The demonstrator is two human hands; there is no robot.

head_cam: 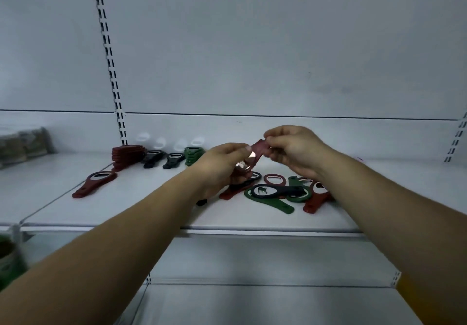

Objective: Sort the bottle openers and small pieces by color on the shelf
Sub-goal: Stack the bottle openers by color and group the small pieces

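Observation:
Both hands hold one red bottle opener [257,150] in the air above the white shelf [151,213]. My left hand [222,164] grips its lower, metal-ringed end; my right hand [293,147] pinches its upper end. Below them lies a mixed heap of openers [280,193] in red, green and black, plus a loose red ring [274,179]. At the back left stand a stack of red openers [126,156], two black openers [163,159] and a stack of green openers [193,155]. A single red opener [94,183] lies further forward on the left.
The slotted upright [111,72] of the shelving runs up the back wall on the left, another [457,137] at far right. Packaged goods [24,145] sit on the neighbouring shelf at left. A green-lidded container [7,256] shows at lower left. A lower shelf [252,261] lies beneath.

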